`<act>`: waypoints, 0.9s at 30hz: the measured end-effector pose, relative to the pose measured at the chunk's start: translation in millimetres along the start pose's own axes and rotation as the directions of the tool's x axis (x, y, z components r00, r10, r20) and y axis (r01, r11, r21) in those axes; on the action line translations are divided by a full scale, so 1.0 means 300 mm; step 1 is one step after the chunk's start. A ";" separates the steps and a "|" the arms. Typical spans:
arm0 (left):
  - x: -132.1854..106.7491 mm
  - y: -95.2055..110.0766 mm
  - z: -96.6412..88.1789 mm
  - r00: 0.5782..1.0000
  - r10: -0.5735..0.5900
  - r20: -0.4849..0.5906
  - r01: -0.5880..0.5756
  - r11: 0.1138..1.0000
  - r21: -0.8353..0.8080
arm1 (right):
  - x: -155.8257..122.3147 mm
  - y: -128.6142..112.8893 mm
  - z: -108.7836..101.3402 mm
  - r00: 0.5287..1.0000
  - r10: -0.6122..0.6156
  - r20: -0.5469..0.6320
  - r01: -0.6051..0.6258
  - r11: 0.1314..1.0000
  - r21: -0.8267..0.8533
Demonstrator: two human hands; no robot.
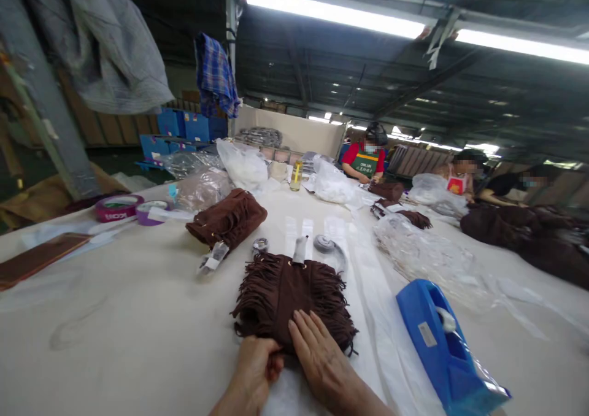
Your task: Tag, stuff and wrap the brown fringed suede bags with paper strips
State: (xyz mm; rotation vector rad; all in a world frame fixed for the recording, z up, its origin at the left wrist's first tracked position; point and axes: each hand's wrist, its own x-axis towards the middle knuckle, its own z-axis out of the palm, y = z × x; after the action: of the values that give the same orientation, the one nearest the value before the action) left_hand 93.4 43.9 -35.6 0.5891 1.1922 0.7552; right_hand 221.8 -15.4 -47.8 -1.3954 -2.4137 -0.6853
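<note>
A folded dark brown piece of suede-like cloth with fringes (pixel 294 293) lies in front of me; I cannot tell if it is a bag or a garment. Gold eyelets and a wrapped white tag-like bit (pixel 300 250) show at its far edge. My right hand (pixel 317 354) rests flat on its near part, fingers stretched out. At the near left edge, my left hand (pixel 258 364) has its fingers curled and seems to pinch the cloth; its fingertips are partly hidden. Just beyond lie a grey coiled strip (pixel 324 243) and a small wrapped round piece (pixel 260 245).
A second brown fringed piece (pixel 230 219) lies at left, near purple tape rolls (pixel 118 208) and a brown flat case (pixel 41 256). A blue tape dispenser (pixel 446 342) stands at right. Plastic bags (pixel 426 256) and a yellow bottle (pixel 296 177) are farther back. Several co-workers (pixel 368 158) are across the table.
</note>
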 end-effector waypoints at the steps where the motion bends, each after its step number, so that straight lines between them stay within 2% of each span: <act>1: 0.002 0.007 0.002 1.000 0.008 0.004 -0.008 1.000 0.011 | 0.003 0.003 0.012 0.999 0.036 -0.038 -0.037 0.999 -0.029; 3: 0.001 0.021 0.002 0.999 0.026 0.029 -0.027 0.999 0.037 | 0.012 0.015 0.038 0.991 0.086 -0.106 -0.093 0.994 -0.062; 6: -0.023 0.029 -0.028 0.994 0.030 0.108 -0.041 0.994 0.104 | 0.022 0.039 0.055 0.991 0.076 -0.114 -0.082 0.996 -0.047; 7: -0.038 0.028 -0.045 0.989 0.078 0.123 -0.099 0.980 0.171 | 0.024 0.044 0.054 0.993 0.069 -0.094 -0.073 0.997 -0.038; 8: -0.055 0.027 -0.062 0.973 0.191 0.133 -0.221 0.937 0.271 | 0.025 0.046 0.052 0.994 0.074 -0.075 -0.076 0.997 -0.028; 9: -0.071 0.027 -0.078 0.912 0.373 0.171 -0.410 0.827 0.385 | 0.025 0.045 0.050 0.994 0.087 -0.064 -0.088 0.996 -0.021; 10: -0.085 0.031 -0.088 0.769 0.584 0.260 -0.628 0.613 0.480 | 0.026 0.041 0.050 0.994 0.095 -0.058 -0.096 0.995 -0.016; 11: -0.092 0.038 -0.090 0.542 0.744 0.391 -0.794 0.302 0.528 | 0.026 0.035 0.052 0.994 0.098 -0.054 -0.099 0.995 -0.013; 12: -0.092 0.050 -0.083 0.288 0.796 0.532 -0.865 -0.022 0.502 | 0.027 0.026 0.057 0.993 0.102 -0.060 -0.103 0.995 -0.011; 13: -0.081 0.064 -0.069 0.086 0.763 0.641 -0.853 -0.276 0.443 | 0.029 0.016 0.066 0.991 0.110 -0.075 -0.111 0.994 -0.011; 14: -0.061 0.080 -0.049 -0.030 0.693 0.720 -0.799 -0.449 0.400 | 0.030 0.007 0.078 0.988 0.122 -0.094 -0.124 0.992 -0.012; 15: -0.032 0.094 -0.027 -0.058 0.640 0.766 -0.740 -0.543 0.398 | 0.031 -0.002 0.092 0.983 0.141 -0.114 -0.143 0.990 -0.015; 16: 0.003 0.104 -0.007 -0.022 0.604 0.797 -0.690 -0.586 0.425 | 0.032 -0.011 0.108 0.978 0.154 -0.143 -0.158 0.987 -0.018; 17: 0.042 0.109 0.008 0.064 0.582 0.810 -0.641 -0.599 0.481 | 0.031 -0.019 0.125 0.970 0.160 -0.184 -0.167 0.986 -0.025; 19: 0.113 0.103 0.019 0.318 0.536 0.782 -0.532 -0.582 0.615 | 0.025 -0.032 0.158 0.949 0.152 -0.276 -0.171 0.984 -0.046; 20: 0.140 0.095 0.016 0.404 0.526 0.748 -0.479 -0.576 0.663 | 0.021 -0.037 0.173 0.937 0.148 -0.316 -0.173 0.983 -0.054; 21: 0.159 0.087 0.008 0.460 0.523 0.717 -0.439 -0.568 0.696 | 0.017 -0.042 0.186 0.930 0.149 -0.336 -0.178 0.982 -0.057; 22: 0.172 0.081 -0.001 0.490 0.524 0.697 -0.414 -0.563 0.715 | 0.013 -0.046 0.197 0.927 0.156 -0.340 -0.186 0.981 -0.057; 23: 0.179 0.079 -0.011 0.501 0.524 0.689 -0.406 -0.560 0.722 | 0.011 -0.049 0.206 0.930 0.168 -0.328 -0.197 0.979 -0.055; 27: 0.178 0.111 -0.045 0.511 0.435 0.742 -0.472 -0.579 0.665 | 0.010 -0.050 0.212 0.934 0.184 -0.305 -0.211 0.976 -0.055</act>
State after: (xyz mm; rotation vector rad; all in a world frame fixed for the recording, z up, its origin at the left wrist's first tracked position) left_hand 83.3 106.6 -46.3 2.9638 1.1489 0.3579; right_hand 207.6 13.8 -104.7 -1.4267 -2.0016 -0.8877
